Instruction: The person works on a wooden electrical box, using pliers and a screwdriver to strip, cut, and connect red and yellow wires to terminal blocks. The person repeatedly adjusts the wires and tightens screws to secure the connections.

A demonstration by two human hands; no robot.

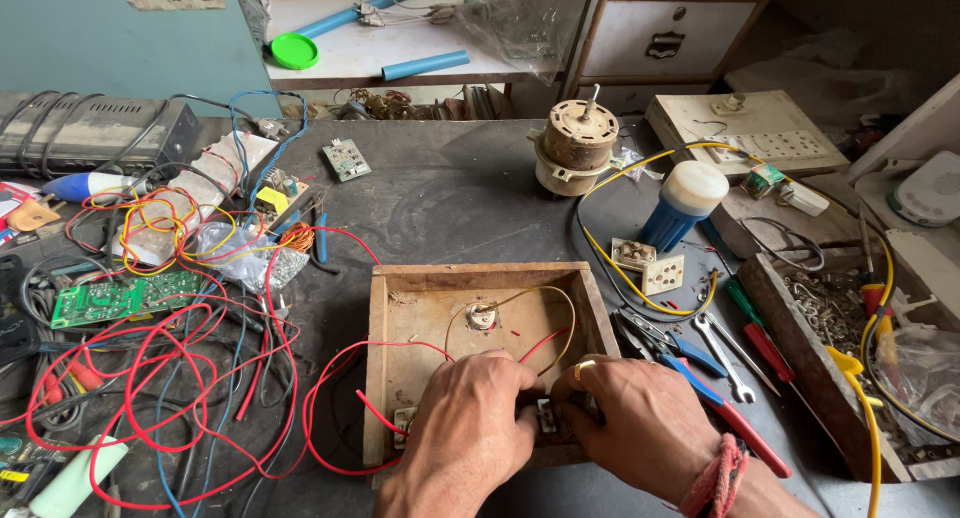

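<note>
A shallow open wooden box (pixel 385 318) lies on the dark workbench, with a small round fitting (pixel 482 317) in its middle. Red and yellow wires (pixel 545 343) run from that fitting toward its near edge. My left hand (pixel 470 433) and my right hand (pixel 640 428) meet at the near wall of the box. Their fingers pinch a small white switch-like part (pixel 546 415) and the wire ends there. A ring sits on a right-hand finger and a red thread band circles that wrist. What the fingertips hold underneath is hidden.
A tangle of red wires (pixel 150 398) and a green circuit board (pixel 120 298) lie left. Pliers (pixel 665 340), spanners (pixel 725 353) and screwdrivers (pixel 755 338) lie right of the box. Behind stand a motor (pixel 578 148), a blue-and-white capacitor (pixel 685 203) and a tray of screws (pixel 835 308).
</note>
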